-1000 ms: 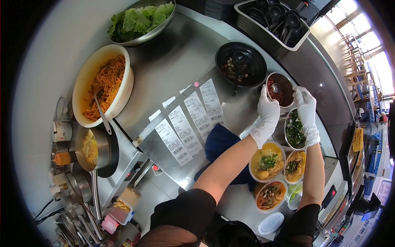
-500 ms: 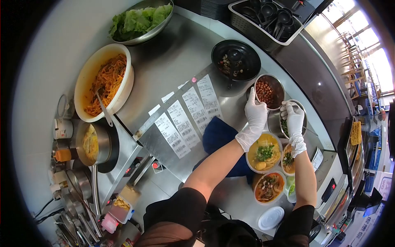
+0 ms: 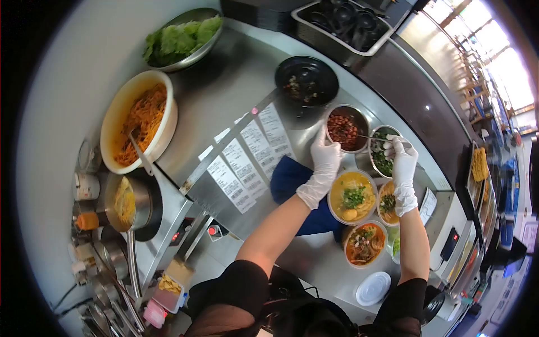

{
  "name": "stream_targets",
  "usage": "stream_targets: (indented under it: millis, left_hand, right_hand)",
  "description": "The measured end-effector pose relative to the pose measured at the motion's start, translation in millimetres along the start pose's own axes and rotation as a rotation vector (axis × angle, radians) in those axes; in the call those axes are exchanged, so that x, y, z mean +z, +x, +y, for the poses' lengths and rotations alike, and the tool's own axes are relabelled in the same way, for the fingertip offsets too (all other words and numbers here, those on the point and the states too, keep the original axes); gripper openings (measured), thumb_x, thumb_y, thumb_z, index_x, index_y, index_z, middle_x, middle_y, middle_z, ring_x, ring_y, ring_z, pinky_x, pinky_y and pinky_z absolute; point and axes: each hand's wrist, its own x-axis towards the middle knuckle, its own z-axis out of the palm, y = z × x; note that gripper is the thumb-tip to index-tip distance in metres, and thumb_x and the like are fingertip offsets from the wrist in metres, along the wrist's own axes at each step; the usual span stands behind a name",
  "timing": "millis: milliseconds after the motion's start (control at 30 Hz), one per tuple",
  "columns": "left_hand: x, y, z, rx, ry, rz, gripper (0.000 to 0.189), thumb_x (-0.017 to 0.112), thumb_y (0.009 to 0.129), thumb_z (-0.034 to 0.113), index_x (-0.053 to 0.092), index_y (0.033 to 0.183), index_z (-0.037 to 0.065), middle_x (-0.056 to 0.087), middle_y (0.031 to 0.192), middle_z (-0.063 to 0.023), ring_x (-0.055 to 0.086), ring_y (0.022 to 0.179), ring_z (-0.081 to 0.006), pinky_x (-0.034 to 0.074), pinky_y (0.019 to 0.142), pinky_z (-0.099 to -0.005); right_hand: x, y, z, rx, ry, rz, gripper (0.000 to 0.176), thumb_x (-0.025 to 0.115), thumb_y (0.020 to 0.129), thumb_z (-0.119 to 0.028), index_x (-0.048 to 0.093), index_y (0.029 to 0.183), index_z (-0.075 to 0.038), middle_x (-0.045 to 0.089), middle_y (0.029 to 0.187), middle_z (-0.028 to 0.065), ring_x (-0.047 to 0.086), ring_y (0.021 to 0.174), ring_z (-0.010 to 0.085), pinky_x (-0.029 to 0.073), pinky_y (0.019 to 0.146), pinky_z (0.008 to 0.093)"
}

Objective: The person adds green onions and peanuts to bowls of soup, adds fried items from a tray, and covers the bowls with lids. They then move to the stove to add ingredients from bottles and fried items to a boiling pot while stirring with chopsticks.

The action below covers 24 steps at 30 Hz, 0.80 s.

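Note:
My left hand point(image 3: 327, 160), in a white glove, grips the lower rim of a steel bowl of peanuts point(image 3: 341, 130). My right hand point(image 3: 402, 160), also gloved, is closed round the handle of a thin metal spoon point(image 3: 373, 138) whose far end reaches into the peanuts. Beneath the right fingers stands a steel pot of chopped greens point(image 3: 382, 163). Closer to me are a tub of yellow soup with greens point(image 3: 352, 196), a smaller tub of noodles point(image 3: 388, 203) partly behind my right wrist, and a tub of red soup point(image 3: 365, 245).
A black bowl point(image 3: 306, 81) sits beyond the peanuts. Paper receipts point(image 3: 247, 160) and a blue cloth point(image 3: 289, 180) lie left. Further left are a white bowl of shredded carrot point(image 3: 169, 126), lettuce point(image 3: 182, 40) and a saucepan point(image 3: 128, 202). A white lid point(image 3: 373, 288) lies near me.
The spoon now shows between my right hand and the peanuts. The greens pot is less covered by my hand. The whole view has shifted slightly.

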Motion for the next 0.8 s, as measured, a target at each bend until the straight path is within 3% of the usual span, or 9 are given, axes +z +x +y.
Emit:
stream_targets:
  millis: [33, 167, 267, 367, 467, 633, 700, 767, 800]
  left_hand:
    - [-5.9, -0.2, -2.4, 0.036, 0.062, -0.048, 0.066, 0.050, 0.074, -0.009, 0.041, 0.139, 0.004, 0.061, 0.089, -0.0079, 0.058, 0.057, -0.0108, 0.051, 0.049, -0.0239]
    - [-15.2, -0.1, 5.0, 0.041, 0.262, -0.122, 0.065, 0.050, 0.075, -0.010, 0.041, 0.138, 0.003, 0.062, 0.095, -0.0084, 0.060, 0.063, -0.0112, 0.052, 0.051, -0.0227]
    - [-14.7, -1.3, 10.7, 0.005, 0.222, -0.147, 0.066, 0.050, 0.075, -0.011, 0.040, 0.139, 0.004, 0.061, 0.101, -0.0084, 0.063, 0.071, -0.0132, 0.055, 0.056, -0.0222]
    - [-21.6, 14.5, -6.7, 0.069, 0.222, -0.151, 0.066, 0.050, 0.076, -0.010, 0.039, 0.139, 0.004, 0.061, 0.102, -0.0086, 0.063, 0.069, -0.0130, 0.055, 0.055, -0.0225]
    - [-13.2, 4.4, 9.1, -0.040, 0.199, -0.117, 0.064, 0.050, 0.077, -0.009, 0.040, 0.139, 0.005, 0.061, 0.100, -0.0087, 0.062, 0.065, -0.0128, 0.054, 0.054, -0.0227]
    - [-16.0, 8.1, 9.2, -0.012, 0.224, -0.175, 0.065, 0.051, 0.077, -0.007, 0.039, 0.140, 0.006, 0.062, 0.094, -0.0088, 0.061, 0.060, -0.0127, 0.054, 0.054, -0.0232]
    - [-18.0, 11.9, 5.3, 0.017, 0.260, -0.171, 0.065, 0.051, 0.077, -0.007, 0.039, 0.140, 0.006, 0.062, 0.094, -0.0085, 0.061, 0.060, -0.0127, 0.054, 0.054, -0.0230]
    - [-16.4, 10.9, 5.3, 0.017, 0.257, -0.172, 0.064, 0.051, 0.077, -0.007, 0.040, 0.139, 0.006, 0.062, 0.096, -0.0086, 0.061, 0.061, -0.0125, 0.054, 0.054, -0.0227]
    - [-12.7, 6.7, 11.8, -0.005, 0.252, -0.156, 0.064, 0.051, 0.077, -0.007, 0.040, 0.139, 0.006, 0.062, 0.097, -0.0089, 0.061, 0.062, -0.0124, 0.055, 0.055, -0.0228]
  right_hand:
    - [-1.5, -2.7, -2.9, -0.015, 0.014, 0.000, 0.021, 0.052, 0.093, -0.012, 0.067, 0.092, 0.002, 0.064, 0.071, 0.0046, 0.055, 0.056, 0.0095, 0.043, 0.052, 0.0219]
    - [-8.2, -9.8, -4.8, 0.004, 0.061, 0.036, 0.018, 0.051, 0.092, -0.009, 0.066, 0.090, 0.001, 0.063, 0.070, 0.0039, 0.054, 0.055, 0.0080, 0.043, 0.052, 0.0208]
    - [-11.3, -16.6, -8.7, 0.046, 0.098, 0.050, 0.018, 0.052, 0.092, -0.010, 0.066, 0.090, 0.001, 0.063, 0.070, 0.0038, 0.053, 0.055, 0.0081, 0.043, 0.052, 0.0214]
    - [-17.3, -23.4, -14.4, 0.069, 0.104, 0.065, 0.018, 0.051, 0.092, -0.011, 0.066, 0.090, 0.000, 0.063, 0.069, 0.0036, 0.053, 0.055, 0.0082, 0.043, 0.053, 0.0214]
    - [-29.2, -40.9, -26.7, 0.029, 0.105, 0.066, 0.018, 0.051, 0.093, -0.010, 0.066, 0.091, 0.000, 0.064, 0.072, 0.0040, 0.053, 0.058, 0.0073, 0.043, 0.055, 0.0210]
    - [-62.0, -107.5, -42.9, 0.035, 0.066, 0.033, 0.018, 0.052, 0.094, -0.011, 0.065, 0.094, 0.001, 0.064, 0.078, 0.0043, 0.053, 0.063, 0.0069, 0.044, 0.057, 0.0218]
    - [-69.7, -134.3, -37.9, -0.246, -0.236, -0.117, 0.014, 0.054, 0.090, -0.007, 0.063, 0.097, 0.000, 0.063, 0.079, 0.0056, 0.055, 0.062, 0.0137, 0.046, 0.058, 0.0267]
    - [-79.4, -135.8, -43.0, -0.819, -0.780, -0.384, 0.019, 0.057, 0.083, -0.004, 0.062, 0.101, -0.001, 0.061, 0.083, 0.0084, 0.058, 0.068, 0.0231, 0.049, 0.063, 0.0340]
    - [-74.8, -138.3, -48.0, -0.843, -0.913, -0.414, 0.026, 0.058, 0.077, -0.004, 0.061, 0.103, -0.003, 0.059, 0.086, 0.0108, 0.059, 0.076, 0.0288, 0.050, 0.069, 0.0382]
